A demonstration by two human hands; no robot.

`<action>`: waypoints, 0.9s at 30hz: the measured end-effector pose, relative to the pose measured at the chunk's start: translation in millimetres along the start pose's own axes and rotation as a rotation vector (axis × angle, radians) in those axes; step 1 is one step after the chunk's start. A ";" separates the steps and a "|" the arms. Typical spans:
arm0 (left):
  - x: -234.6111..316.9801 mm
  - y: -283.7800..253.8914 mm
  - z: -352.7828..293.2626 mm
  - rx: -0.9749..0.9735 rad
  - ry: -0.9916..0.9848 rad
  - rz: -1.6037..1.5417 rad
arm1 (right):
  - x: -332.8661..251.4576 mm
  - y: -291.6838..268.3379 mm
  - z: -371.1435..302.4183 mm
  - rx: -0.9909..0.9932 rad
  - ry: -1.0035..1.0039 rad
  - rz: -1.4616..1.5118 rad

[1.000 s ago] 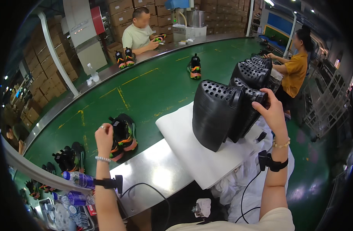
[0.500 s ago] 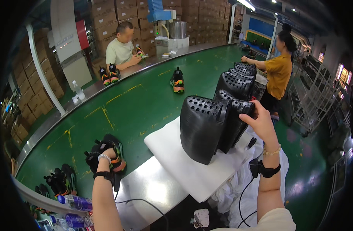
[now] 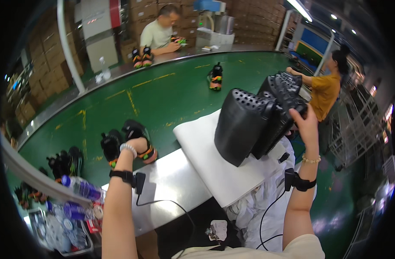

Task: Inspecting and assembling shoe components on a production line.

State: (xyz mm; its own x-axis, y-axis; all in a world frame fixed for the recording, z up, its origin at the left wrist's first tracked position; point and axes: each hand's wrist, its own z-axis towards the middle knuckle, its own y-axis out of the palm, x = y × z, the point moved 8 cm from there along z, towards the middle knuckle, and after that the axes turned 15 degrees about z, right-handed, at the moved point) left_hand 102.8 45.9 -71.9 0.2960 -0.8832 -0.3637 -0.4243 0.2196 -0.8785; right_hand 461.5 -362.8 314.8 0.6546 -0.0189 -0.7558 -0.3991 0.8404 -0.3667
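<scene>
My left hand [image 3: 138, 146] is closed at the collar of a black sneaker [image 3: 149, 154] with an orange-and-green sole, its fingertips hidden. A matching sneaker [image 3: 111, 146] stands just left of it on the green conveyor belt [image 3: 163, 101]. With thumb and fingers, my right hand [image 3: 307, 123] grips the upper edge of a tall black shell with a perforated top [image 3: 273, 125]. Another such black shell [image 3: 238, 129] stands against it on the white sheet [image 3: 206, 155]. More perforated black pieces [image 3: 283, 84] are right behind them.
A metal plate [image 3: 171, 185] lies between my arms, with a cable across it. Bottles [image 3: 83, 187] and more sneakers [image 3: 61, 164] are at the left. One sneaker [image 3: 215, 77] stands farther along the belt. Two people work across and to the right; a wire cart [image 3: 357, 134] stands at right.
The view has shifted, so most things sit farther right. The two sneakers at my left hand are now farther apart. My right hand stays at the black shell, which now leans more.
</scene>
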 end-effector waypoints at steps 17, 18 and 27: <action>21.9 -145.3 -224.7 0.960 -1.031 -0.527 | -197.7 236.9 -114.3 -0.629 -0.297 0.560; 33.7 -141.5 -250.6 1.093 -1.208 -0.421 | -199.5 261.4 -118.8 -0.696 -0.333 0.447; 45.9 -72.8 -234.4 0.996 -1.093 -1.271 | -197.9 440.5 -166.7 -1.141 -0.666 -0.241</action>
State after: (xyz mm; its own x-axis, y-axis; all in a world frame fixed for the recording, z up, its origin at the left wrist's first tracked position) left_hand -53.3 -107.8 47.9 0.4747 -0.1807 0.8614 0.8721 0.2291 -0.4325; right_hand 49.2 -79.2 212.3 0.8393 0.4381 -0.3218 -0.3250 -0.0703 -0.9431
